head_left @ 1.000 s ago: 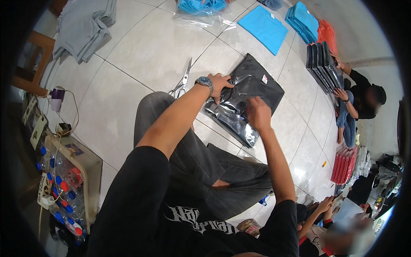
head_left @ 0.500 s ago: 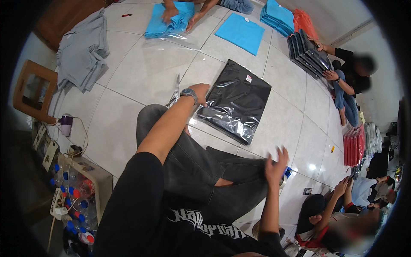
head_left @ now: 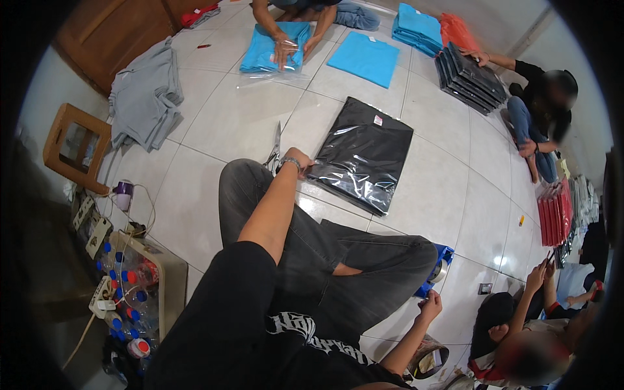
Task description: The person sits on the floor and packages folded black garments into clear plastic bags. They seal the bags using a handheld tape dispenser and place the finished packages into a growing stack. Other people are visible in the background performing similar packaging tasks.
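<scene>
A folded black shirt in a clear plastic bag [head_left: 364, 153] lies on the floor before my crossed legs. My left hand [head_left: 299, 160], with a watch on the wrist, is closed at the bag's near left edge. Beside that hand lie metal scissors [head_left: 275, 146]. At my right knee stands a blue tape dispenser [head_left: 442, 252] with a roll of tape [head_left: 440, 271], partly behind the knee. My right hand [head_left: 429, 307] is just below the dispenser, fingers pinched together; anything between them is too small to make out.
Grey garments [head_left: 146, 97] and a brown stool [head_left: 75, 146] are on the left, above a bin of bottles [head_left: 172, 286]. Ahead, a person's hands [head_left: 284, 52] press a bagged blue shirt [head_left: 260, 57]. Another person sits by stacked black packages [head_left: 468, 81]; red packages [head_left: 552, 208] stand at right.
My right hand has gone from spread fingers over the knee to a pinch below the dispenser. My left hand has closed at the bag's edge. Ahead, the person's hands moved on the blue shirt.
</scene>
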{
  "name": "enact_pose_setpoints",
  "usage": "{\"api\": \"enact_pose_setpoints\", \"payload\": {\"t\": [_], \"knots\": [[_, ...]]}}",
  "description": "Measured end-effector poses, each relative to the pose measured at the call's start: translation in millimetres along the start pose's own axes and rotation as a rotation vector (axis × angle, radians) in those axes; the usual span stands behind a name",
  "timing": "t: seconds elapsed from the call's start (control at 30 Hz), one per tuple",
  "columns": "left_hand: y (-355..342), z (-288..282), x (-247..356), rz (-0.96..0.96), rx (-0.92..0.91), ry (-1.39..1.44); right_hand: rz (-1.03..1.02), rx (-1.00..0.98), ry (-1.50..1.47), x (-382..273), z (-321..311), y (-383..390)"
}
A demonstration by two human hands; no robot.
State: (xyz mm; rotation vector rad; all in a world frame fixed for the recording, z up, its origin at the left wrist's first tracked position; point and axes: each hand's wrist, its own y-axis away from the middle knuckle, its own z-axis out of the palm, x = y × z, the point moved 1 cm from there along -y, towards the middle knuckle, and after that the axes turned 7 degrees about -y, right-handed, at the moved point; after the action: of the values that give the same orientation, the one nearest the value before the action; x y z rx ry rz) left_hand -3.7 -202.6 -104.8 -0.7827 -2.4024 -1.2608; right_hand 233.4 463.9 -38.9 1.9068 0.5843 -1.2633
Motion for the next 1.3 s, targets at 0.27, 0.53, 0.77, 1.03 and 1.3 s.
{"api": "enact_pose_setpoints", "payload": {"t": [0.27, 0.53, 0.77, 1.03, 1.3], "knots": [[42.5, 33.7, 27.6, -0.007, 0.131, 0.21, 0.006, -0.275, -0.464, -7.7, -46.3, 13.3], [33.7, 37.9, 29.8, 0.087, 0.04, 0.246, 0.12, -0.244, -0.467, 36.7, -64.5, 43.6], [6.0, 49.4, 24.0, 0.214, 0.032, 0.008, 0.107, -0.03, 0.103, 53.0, -76.3, 1.9], [22.3, 58.6, 38.8, 0.124, 0.013, 0.259, -0.492, -0.157, 0.225, -73.1, 2.5, 83.0], [33.9, 55.4, 42.9, -0.011, -0.039, 0.324, -0.779, -1.114, 0.574, -226.0, 331.2, 97.7]]}}
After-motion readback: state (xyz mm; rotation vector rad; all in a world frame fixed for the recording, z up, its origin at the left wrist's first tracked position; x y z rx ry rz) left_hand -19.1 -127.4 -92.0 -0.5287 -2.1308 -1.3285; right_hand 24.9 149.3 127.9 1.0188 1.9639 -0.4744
